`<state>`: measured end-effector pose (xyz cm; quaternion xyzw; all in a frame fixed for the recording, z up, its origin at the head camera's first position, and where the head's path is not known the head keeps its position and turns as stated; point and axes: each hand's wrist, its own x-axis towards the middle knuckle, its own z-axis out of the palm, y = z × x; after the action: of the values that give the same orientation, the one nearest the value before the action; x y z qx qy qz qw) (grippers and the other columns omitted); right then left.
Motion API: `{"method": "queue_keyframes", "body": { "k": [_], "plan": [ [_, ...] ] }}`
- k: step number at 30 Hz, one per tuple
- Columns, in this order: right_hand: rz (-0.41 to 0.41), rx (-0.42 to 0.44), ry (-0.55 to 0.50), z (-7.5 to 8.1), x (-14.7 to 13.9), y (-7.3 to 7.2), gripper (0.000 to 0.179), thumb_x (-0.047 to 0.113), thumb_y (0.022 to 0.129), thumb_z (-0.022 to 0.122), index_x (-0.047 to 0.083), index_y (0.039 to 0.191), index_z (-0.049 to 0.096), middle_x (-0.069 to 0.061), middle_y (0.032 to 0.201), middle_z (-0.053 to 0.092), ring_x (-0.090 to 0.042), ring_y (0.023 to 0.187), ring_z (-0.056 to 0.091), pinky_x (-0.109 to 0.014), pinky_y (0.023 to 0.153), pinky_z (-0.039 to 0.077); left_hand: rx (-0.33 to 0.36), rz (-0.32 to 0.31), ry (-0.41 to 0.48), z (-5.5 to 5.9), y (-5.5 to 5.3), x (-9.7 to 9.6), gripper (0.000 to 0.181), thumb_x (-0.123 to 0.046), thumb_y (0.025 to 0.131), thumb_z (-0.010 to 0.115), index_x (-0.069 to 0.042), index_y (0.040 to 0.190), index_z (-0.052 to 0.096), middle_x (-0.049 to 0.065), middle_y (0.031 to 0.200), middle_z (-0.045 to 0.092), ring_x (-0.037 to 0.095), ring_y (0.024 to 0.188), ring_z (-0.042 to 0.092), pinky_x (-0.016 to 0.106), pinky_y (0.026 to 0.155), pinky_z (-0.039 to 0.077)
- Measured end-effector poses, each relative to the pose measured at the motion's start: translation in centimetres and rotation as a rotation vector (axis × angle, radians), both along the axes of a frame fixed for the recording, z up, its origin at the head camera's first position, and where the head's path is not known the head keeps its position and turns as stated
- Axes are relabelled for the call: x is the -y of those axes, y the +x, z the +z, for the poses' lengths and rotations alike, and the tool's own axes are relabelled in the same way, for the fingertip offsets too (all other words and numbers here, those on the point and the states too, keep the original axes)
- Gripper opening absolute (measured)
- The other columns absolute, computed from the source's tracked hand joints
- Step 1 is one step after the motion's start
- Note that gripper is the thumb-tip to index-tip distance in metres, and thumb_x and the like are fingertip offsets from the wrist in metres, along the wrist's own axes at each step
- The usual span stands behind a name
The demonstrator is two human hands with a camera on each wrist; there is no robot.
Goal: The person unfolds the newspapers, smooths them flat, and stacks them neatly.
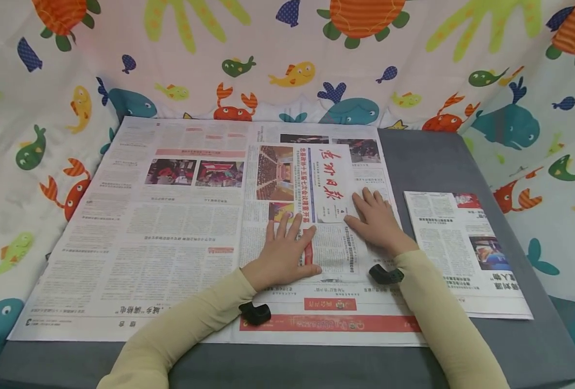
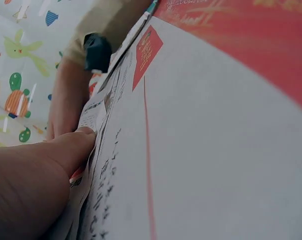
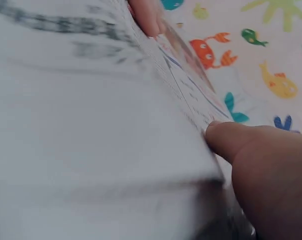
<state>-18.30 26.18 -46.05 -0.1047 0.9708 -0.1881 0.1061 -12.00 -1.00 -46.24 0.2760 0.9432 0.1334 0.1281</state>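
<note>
A folded newspaper point(image 1: 333, 248) with red vertical headlines lies on top of a wide, spread-out newspaper point(image 1: 180, 227). My left hand point(image 1: 282, 251) rests on its lower left part, fingers straight and spread. On its right edge lies my right hand point(image 1: 377, 221), fingers extended forward and the thumb pointing left. In the left wrist view, the left thumb point(image 2: 71, 150) touches the paper's surface, with the right hand point(image 2: 68, 97) beyond it. Blurred paper fills much of the right wrist view, where the right thumb point(image 3: 231, 137) touches the sheet.
Another folded newspaper point(image 1: 442, 248) lies to the right on the grey table point(image 1: 413, 156). A cloth point(image 1: 297, 54) printed with sea animals hangs behind the table and at both sides. Dark wrist devices point(image 1: 255, 313) sit at both sleeves' cuffs.
</note>
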Motion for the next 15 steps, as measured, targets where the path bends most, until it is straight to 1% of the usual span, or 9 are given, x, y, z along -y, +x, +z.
{"method": "queue_keyframes", "body": {
  "k": [3,5,10,15],
  "plan": [
    [-0.025,-0.034,-0.056,-0.4,-0.7,0.8,0.075,0.043,0.104,0.049,0.001,0.161,0.024,-0.026,0.17,0.01,-0.051,0.157,0.0,-0.068,0.124,0.001,-0.018,0.003,0.007,0.1,-0.1,0.2,0.089,-0.069,0.093,0.056,-0.022,0.163,0.028,0.019,0.172,0.01,0.046,0.159,-0.001,0.074,0.12,0.008],
    [-0.041,-0.056,-0.09,-0.5,-1.0,1.0,0.073,0.041,0.105,0.047,-0.001,0.16,0.026,-0.027,0.169,0.011,-0.051,0.157,0.001,-0.068,0.124,0.001,-0.031,0.0,0.02,0.0,-0.1,0.3,0.086,-0.068,0.094,0.056,-0.022,0.162,0.03,0.02,0.171,0.011,0.047,0.158,0.001,0.074,0.119,0.009],
    [-0.063,-0.084,-0.119,-0.7,-1.3,1.2,0.066,0.038,0.107,0.042,-0.002,0.158,0.03,-0.028,0.169,0.014,-0.052,0.156,0.004,-0.069,0.123,0.002,-0.035,-0.006,0.061,0.0,-0.1,0.3,0.079,-0.062,0.097,0.056,-0.022,0.161,0.034,0.02,0.171,0.015,0.046,0.158,0.002,0.074,0.119,0.009],
    [-0.071,-0.082,-0.125,-0.9,-1.3,1.4,0.063,0.037,0.108,0.039,0.0,0.158,0.032,-0.027,0.169,0.014,-0.051,0.157,0.003,-0.068,0.124,0.001,-0.027,0.008,0.079,0.0,-0.1,0.2,0.068,-0.056,0.1,0.055,-0.026,0.159,0.039,0.017,0.171,0.017,0.045,0.159,0.002,0.074,0.119,0.009]
  ]
}}
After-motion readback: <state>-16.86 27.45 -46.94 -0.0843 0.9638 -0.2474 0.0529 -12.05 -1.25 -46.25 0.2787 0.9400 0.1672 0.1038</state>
